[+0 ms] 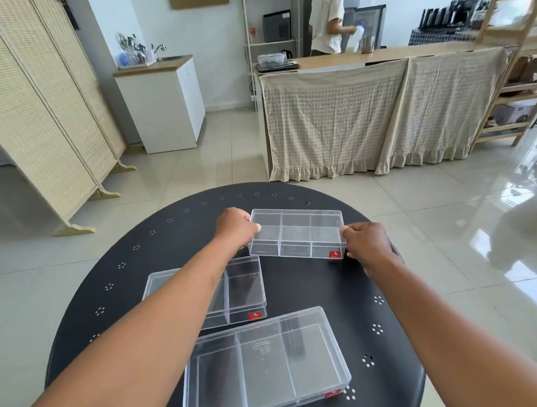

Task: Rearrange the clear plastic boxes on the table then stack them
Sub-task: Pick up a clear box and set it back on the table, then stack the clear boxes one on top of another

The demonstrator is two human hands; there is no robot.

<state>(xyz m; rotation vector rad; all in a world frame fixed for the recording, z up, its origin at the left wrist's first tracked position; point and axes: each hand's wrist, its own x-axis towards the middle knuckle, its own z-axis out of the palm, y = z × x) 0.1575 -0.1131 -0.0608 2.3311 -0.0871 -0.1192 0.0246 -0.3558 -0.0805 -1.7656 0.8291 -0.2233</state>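
Three clear plastic boxes sit on a round black table (334,298) with small clusters of holes near its rim. Both of the person's arms reach forward over it. The left hand (237,228) is curled around the left short end of the far box (296,233), fingers wrapped on its edge. The right hand (367,243) grips the opposite short end the same way, thumb on the upper corner, so the far box is held between the two hands. That box is split into small compartments and has a red sticker on its near right corner; whether it rests on the table or is raised just off it cannot be told.

Nearer the person than the left hand, and partly under the left forearm, lies the middle box (245,291), with one divider wall and a red sticker. Closest to the person, between the two forearms, is the large box (269,360), tilted a little, with dividers and a red sticker on its right corner. The middle box and the large box are just beside each other; the far box is apart from both.
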